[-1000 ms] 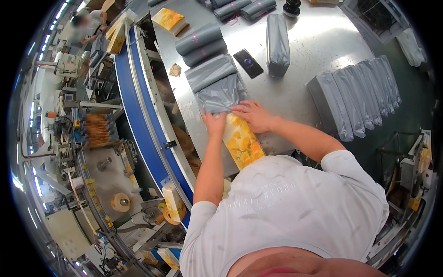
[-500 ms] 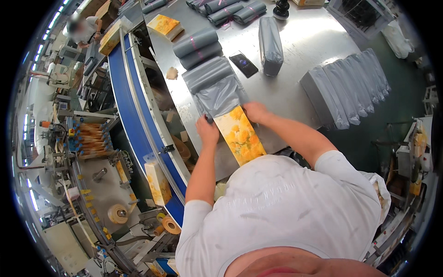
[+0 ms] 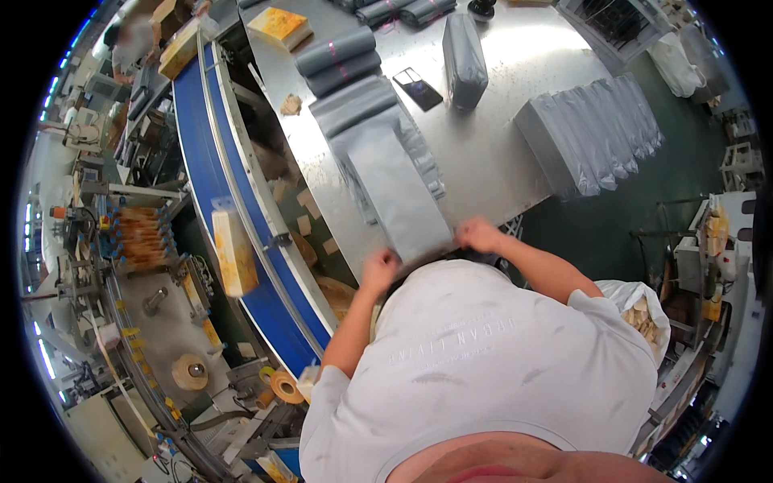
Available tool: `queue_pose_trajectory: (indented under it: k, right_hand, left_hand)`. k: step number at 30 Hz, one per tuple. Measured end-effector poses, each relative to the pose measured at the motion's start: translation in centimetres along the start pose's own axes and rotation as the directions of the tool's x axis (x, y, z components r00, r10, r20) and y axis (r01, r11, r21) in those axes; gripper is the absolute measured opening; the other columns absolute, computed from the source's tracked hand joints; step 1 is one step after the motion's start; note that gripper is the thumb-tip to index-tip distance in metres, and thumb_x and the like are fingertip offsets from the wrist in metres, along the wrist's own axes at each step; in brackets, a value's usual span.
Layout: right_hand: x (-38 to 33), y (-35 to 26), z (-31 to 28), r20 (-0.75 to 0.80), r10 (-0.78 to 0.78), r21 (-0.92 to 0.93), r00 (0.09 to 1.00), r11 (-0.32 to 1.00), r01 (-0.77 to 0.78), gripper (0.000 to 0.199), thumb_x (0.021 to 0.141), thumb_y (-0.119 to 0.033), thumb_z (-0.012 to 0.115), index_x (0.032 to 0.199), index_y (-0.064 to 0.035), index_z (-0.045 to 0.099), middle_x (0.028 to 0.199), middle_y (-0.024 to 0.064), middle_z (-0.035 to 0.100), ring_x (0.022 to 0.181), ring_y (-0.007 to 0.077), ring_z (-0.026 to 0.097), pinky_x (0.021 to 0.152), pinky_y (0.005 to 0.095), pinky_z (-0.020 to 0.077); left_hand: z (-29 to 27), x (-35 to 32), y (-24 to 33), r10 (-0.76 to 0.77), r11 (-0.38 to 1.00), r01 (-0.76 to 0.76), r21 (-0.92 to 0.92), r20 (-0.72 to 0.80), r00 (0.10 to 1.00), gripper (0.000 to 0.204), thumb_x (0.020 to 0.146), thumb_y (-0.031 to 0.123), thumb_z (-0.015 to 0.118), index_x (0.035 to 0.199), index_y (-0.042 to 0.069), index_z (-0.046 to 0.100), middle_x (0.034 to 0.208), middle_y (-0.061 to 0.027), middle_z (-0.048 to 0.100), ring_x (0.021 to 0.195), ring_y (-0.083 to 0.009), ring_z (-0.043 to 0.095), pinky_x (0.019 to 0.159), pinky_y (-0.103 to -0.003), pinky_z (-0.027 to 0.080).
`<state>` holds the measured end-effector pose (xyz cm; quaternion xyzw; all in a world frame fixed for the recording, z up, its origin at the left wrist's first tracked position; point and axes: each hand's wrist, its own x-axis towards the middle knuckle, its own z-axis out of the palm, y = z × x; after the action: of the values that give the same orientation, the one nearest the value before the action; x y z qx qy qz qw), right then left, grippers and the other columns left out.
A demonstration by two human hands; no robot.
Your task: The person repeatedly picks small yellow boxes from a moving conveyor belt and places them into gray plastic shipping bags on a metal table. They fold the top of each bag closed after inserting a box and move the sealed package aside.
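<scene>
A grey plastic bag (image 3: pixel 400 189) lies lengthwise on the metal table in front of me, stretched over a block-shaped pack. The pack's yellow flowered surface is now hidden by the bag. At the bag's near left corner my left hand (image 3: pixel 380 268) is closed, its fingers pinched on the edge. My right hand (image 3: pixel 480 234), slightly blurred, grips the near right corner. Under the far end lies a pile of flat grey bags (image 3: pixel 354 109), with rolled grey bags (image 3: pixel 338 58) behind it.
Right of the bags are a phone (image 3: pixel 419 88), an upright grey-bagged pack (image 3: pixel 465 64) and a row of bagged packs (image 3: pixel 596 133). A yellow-white pack (image 3: pixel 279 28) sits far left. Beside the table, a blue conveyor (image 3: pixel 266 310) carries a flowered pack (image 3: pixel 233 253). A person (image 3: pixel 133 48) stands beyond.
Both hands have drawn the grey bag toward me over the yellow flowered pack, covering it. The flowered pack on the conveyor has shifted farther along, away from me.
</scene>
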<state>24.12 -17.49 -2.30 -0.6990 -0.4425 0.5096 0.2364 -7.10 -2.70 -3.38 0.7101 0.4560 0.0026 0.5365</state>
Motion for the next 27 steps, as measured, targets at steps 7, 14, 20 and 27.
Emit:
queue_pose_trajectory:
  k: [7, 14, 20, 27]
  right_hand:
    - [-0.5, -10.7, 2.3, 0.294, -0.235, -0.560, 0.926, 0.743, 0.366, 0.022, 0.092, -0.026, 0.067, 0.095, -0.0065, 0.076, 0.095, 0.0170, 0.074, 0.094, 0.0398, 0.071, 0.086, 0.0498, 0.0577]
    - [3.9, -10.5, 10.2, 0.094, -0.543, -0.475, 0.835, 0.712, 0.517, 0.027, 0.091, -0.025, 0.076, 0.115, -0.0136, 0.070, 0.107, 0.0074, 0.068, 0.104, 0.0326, 0.067, 0.086, 0.0455, 0.0562]
    - [1.7, -7.9, 10.8, 0.207, -0.587, -0.490, 0.782, 0.630, 0.603, 0.011, 0.089, -0.019, 0.071, 0.092, -0.0092, 0.066, 0.093, 0.0110, 0.065, 0.091, 0.0359, 0.067, 0.076, 0.0487, 0.0549]
    - [-13.2, 13.0, 1.4, 0.030, 0.491, -0.799, 0.871, 0.535, -0.274, 0.022, 0.087, -0.017, 0.072, 0.107, -0.0062, 0.071, 0.115, 0.0179, 0.072, 0.107, 0.0392, 0.069, 0.088, 0.0514, 0.0576]
  left_hand:
    - [0.0, 0.6, -1.6, 0.061, 0.983, -0.054, 0.176, -0.033, 0.998, 0.024, 0.091, 0.021, 0.073, 0.091, -0.002, 0.068, 0.084, -0.0219, 0.072, 0.079, -0.0393, 0.069, 0.072, -0.047, 0.054]
    - [2.7, -2.7, -2.6, -0.012, 0.945, -0.065, -0.322, -0.232, 0.973, 0.009, 0.094, 0.005, 0.069, 0.096, -0.002, 0.073, 0.079, -0.0043, 0.071, 0.073, -0.0104, 0.063, 0.068, -0.030, 0.051]
    - [3.4, -2.6, -4.2, 0.057, 0.960, -0.112, -0.258, -0.210, 0.976, 0.009, 0.090, 0.004, 0.071, 0.096, -0.003, 0.074, 0.080, -0.0114, 0.072, 0.073, -0.0176, 0.067, 0.071, -0.034, 0.054]
    - [1.4, -5.2, -1.5, 0.322, 0.947, -0.298, 0.122, -0.323, 0.890, 0.033, 0.082, 0.002, 0.074, 0.115, 0.003, 0.069, 0.120, -0.0144, 0.068, 0.109, -0.0260, 0.066, 0.097, -0.041, 0.052]
